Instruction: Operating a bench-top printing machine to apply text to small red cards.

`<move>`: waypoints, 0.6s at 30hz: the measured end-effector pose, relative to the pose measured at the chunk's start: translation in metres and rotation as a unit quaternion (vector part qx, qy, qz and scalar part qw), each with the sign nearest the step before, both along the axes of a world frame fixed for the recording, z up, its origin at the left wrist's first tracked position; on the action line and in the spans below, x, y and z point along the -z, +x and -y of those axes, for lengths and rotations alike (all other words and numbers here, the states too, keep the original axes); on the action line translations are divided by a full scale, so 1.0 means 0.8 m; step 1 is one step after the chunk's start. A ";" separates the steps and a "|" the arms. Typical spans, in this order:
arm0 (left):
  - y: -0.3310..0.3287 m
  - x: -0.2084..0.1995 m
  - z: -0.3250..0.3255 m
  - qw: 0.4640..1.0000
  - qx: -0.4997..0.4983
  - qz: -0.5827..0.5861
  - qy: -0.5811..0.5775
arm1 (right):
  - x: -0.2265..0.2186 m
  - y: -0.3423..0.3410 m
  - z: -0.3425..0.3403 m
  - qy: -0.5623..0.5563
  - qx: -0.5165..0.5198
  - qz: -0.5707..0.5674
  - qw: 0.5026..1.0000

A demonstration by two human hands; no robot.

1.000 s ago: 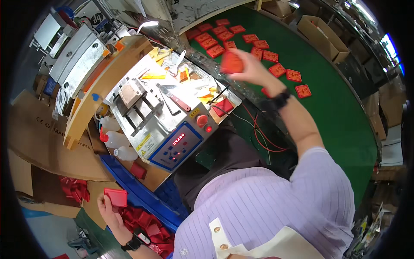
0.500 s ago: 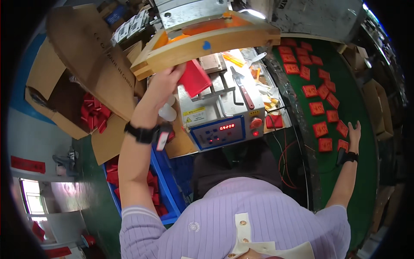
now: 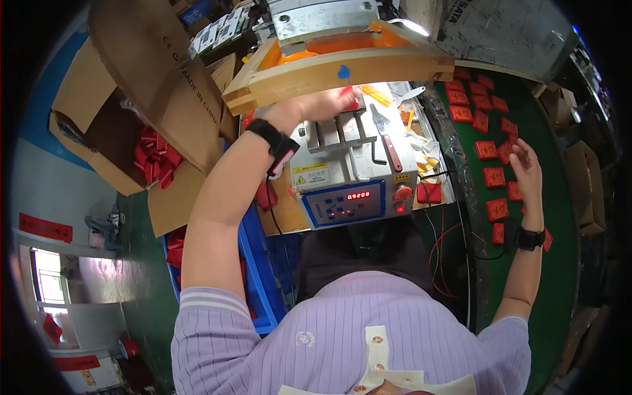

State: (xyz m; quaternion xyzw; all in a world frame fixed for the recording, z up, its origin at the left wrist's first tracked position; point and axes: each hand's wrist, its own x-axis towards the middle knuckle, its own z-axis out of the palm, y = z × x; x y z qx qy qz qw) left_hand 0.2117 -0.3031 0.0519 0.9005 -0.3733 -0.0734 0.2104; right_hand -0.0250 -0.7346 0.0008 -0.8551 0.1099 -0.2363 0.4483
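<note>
My left hand [image 3: 329,103] reaches under the wooden screen frame [image 3: 339,74], its fingers blurred and partly hidden. It holds a red box [image 3: 354,104], of which only a small part shows, at the metal jig [image 3: 339,133] on top of the machine. To the right, my right hand [image 3: 527,164] is over the green belt [image 3: 471,181], fingers apart and curved. Its fingertips meet the edge of a flat red box [image 3: 505,152] with printing on top. Several similar boxes lie around that hand, some covered by it.
A spatula [image 3: 387,141] with a reddish handle lies on the machine, above its control panel [image 3: 345,203]. One red box [image 3: 429,193] lies right of the panel. An open carton [image 3: 85,99] holding red pieces stands left, near a blue crate [image 3: 263,289]. A ledge borders the belt.
My left hand has carried the red box to the right, from the machine's left side to the jig. My right hand has moved farther up the belt, among the red boxes.
</note>
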 end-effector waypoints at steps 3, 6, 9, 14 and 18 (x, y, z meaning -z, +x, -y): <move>-0.066 0.019 -0.019 0.949 0.140 0.282 0.024 | -0.023 0.014 -0.065 -0.001 -0.045 -0.027 0.999; -0.181 -0.019 -0.045 0.962 0.232 -0.089 -0.113 | -0.016 0.027 -0.092 -0.003 -0.094 -0.048 0.994; -0.248 -0.015 -0.101 0.933 0.252 -0.152 -0.208 | -0.003 0.046 -0.109 0.012 -0.148 -0.072 0.986; -0.287 -0.010 -0.245 0.917 -0.225 -0.213 -0.250 | -0.006 0.055 -0.098 0.009 -0.170 -0.089 0.981; -0.299 0.065 -0.384 0.915 -0.390 0.026 -0.095 | 0.033 0.090 -0.087 0.044 -0.219 -0.101 0.970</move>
